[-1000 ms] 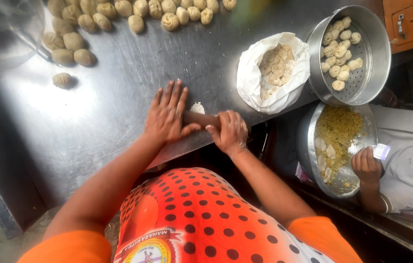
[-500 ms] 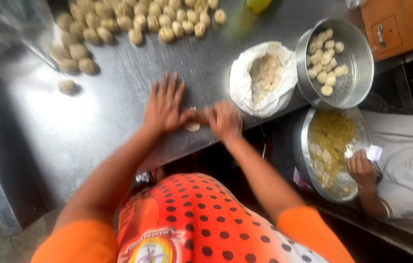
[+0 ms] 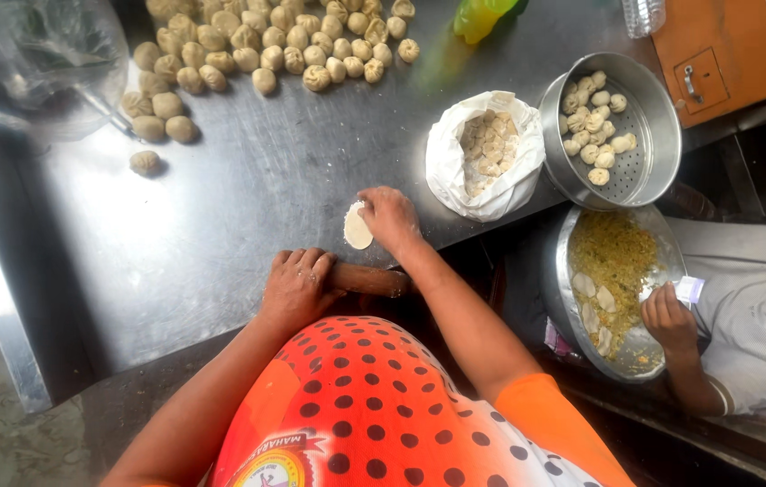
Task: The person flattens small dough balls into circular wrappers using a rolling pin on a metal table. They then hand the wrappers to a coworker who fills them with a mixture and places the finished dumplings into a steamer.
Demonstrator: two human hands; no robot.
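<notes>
Wooden rolling pin (image 3: 369, 280) lies left-right under left hand (image 3: 297, 289).

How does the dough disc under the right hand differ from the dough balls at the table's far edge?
The dough disc is flat, thin and pale white; the dough balls are round, thick and tan. The disc lies alone, touched by the right hand; the balls sit crowded in rows, untouched. Both rest on the metal table.
</notes>
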